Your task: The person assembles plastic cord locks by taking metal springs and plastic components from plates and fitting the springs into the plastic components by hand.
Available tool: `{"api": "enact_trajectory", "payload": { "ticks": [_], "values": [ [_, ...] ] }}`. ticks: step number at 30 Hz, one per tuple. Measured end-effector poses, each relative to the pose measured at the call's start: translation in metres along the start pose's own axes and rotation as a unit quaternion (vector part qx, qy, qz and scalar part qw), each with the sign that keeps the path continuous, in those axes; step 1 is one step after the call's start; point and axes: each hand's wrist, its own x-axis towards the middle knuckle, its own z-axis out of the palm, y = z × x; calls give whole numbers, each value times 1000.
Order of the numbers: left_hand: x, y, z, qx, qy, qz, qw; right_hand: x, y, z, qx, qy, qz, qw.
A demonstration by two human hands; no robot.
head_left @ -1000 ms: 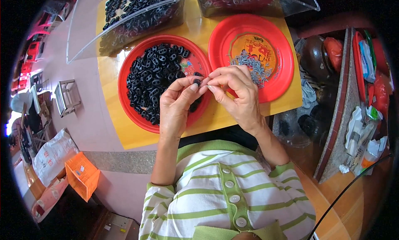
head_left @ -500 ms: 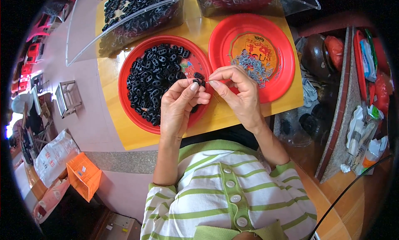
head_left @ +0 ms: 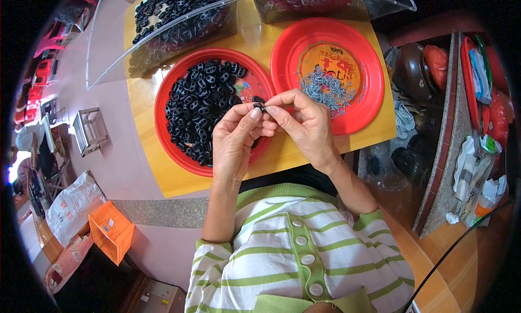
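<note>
My left hand [head_left: 233,139] pinches a small black plastic piece [head_left: 259,106] between thumb and fingertips, above the near right edge of a red plate [head_left: 160,134]. That plate holds a heap of black two-hole plastic pieces [head_left: 198,104]. My right hand [head_left: 308,126] is closed in a pinch, its thumb and forefinger meeting at the black piece. Whatever lies between those fingertips is too small to make out. Under and beyond the right hand, a second red plate [head_left: 370,58] carries a pile of small grey metal pins [head_left: 328,90].
A clear plastic bin [head_left: 187,28] of black pieces stands at the far left of the yellow tabletop [head_left: 149,155], with another clear bin [head_left: 309,6] beside it. At right are a brown jar [head_left: 411,71] and a stone ledge [head_left: 439,188]. An orange bag [head_left: 111,231] sits at lower left.
My right hand has moved slightly left, so its fingertips now meet the black piece; a small gap was there before. My left hand has shifted slightly right.
</note>
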Motion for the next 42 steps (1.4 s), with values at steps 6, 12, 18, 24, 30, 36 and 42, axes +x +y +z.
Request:
{"api": "enact_trajectory", "payload": {
  "ticks": [6, 12, 18, 24, 30, 36, 42],
  "values": [
    [-1, 3, 2, -4, 9, 6, 1000, 3, 0, -1, -12, 7, 6, 1000],
    [0, 2, 1, 7, 4, 11, 1000, 3, -3, 0, -38, -2, -19, 999],
    [-3, 0, 5, 95, 45, 41, 994, 1, -6, 0, -110, -17, -38, 993],
    [-2, -10, -1, 78, 48, 45, 995, -2, 4, 2, -91, -2, -46, 995],
    [-8, -4, -3, 9, 32, 41, 999, -2, 0, 9, 15, -10, 5, 1000],
    [-17, -2, -5, 62, 40, 45, 996, -3, 2, 6, -54, -38, -36, 997],
    [-18, -5, -9, 71, 44, 48, 995, -6, 3, 11, -88, -36, -6, 995]
  ]
}}
